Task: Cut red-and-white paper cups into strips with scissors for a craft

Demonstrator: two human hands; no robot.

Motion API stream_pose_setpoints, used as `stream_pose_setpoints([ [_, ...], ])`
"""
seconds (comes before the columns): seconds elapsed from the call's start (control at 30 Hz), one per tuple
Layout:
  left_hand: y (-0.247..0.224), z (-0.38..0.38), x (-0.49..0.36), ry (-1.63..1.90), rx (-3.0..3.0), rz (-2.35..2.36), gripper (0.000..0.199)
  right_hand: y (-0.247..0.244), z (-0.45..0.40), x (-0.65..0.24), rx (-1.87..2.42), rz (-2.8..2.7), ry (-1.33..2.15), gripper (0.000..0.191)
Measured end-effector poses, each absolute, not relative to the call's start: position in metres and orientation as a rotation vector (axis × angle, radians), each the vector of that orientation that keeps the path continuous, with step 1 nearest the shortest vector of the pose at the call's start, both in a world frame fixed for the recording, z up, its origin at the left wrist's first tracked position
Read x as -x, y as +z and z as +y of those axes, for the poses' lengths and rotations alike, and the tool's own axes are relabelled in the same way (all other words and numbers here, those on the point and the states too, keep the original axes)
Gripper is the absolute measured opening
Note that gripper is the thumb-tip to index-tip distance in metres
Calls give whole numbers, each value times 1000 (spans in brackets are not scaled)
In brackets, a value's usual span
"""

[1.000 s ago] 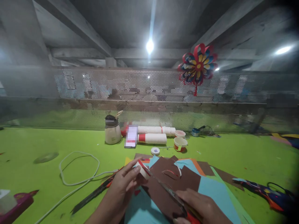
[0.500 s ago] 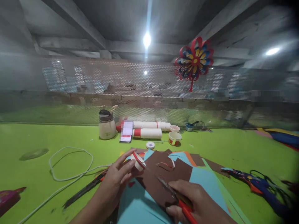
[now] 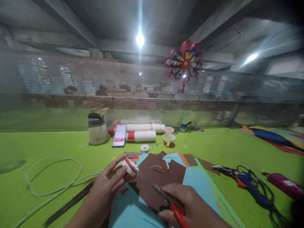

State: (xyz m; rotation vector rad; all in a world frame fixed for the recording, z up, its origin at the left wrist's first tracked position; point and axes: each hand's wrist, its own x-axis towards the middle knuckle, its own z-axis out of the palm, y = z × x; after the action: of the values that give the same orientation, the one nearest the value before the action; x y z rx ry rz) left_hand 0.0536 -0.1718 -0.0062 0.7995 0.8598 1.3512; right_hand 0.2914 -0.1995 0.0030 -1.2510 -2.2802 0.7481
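My left hand (image 3: 111, 177) grips a small white paper cup piece (image 3: 130, 167) with a red band, tilted above the coloured paper. In my right hand (image 3: 187, 202) are scissors (image 3: 175, 210) with red handles, their blades pointing at the cup piece and their tips close to its edge. Below both hands lie brown paper sheets (image 3: 173, 177) and light blue sheets (image 3: 128, 205). A thin curled red and white strip (image 3: 159, 167) rests on the brown paper.
Behind the paper stand a jar (image 3: 98, 131), a phone (image 3: 119, 136), stacked cups (image 3: 143, 136) and a cut cup (image 3: 168, 140). A white cord (image 3: 54, 191) loops at left. A blue glue gun (image 3: 247, 183) and magenta tool (image 3: 285, 185) lie right; a paper flower (image 3: 186, 63) hangs above.
The view has turned right, so most things sit further left and the magenta tool at right has come into view. Both hands keep their holds, with the blades near the cup piece.
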Motion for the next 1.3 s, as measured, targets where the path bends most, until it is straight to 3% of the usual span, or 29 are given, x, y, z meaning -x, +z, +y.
stream_pose_setpoints([
  [0.33,-1,-175,-55,1388,-910,802,49,12,-207,-287,1300,-2302,898,18],
  [0.8,-2,-173,-53,1337,-911,784,56,7,-204,-286,1353,-2436,702,16],
  [1.3,0,-178,-58,1312,-908,818,53,-12,-203,-298,1299,-2517,321,35],
])
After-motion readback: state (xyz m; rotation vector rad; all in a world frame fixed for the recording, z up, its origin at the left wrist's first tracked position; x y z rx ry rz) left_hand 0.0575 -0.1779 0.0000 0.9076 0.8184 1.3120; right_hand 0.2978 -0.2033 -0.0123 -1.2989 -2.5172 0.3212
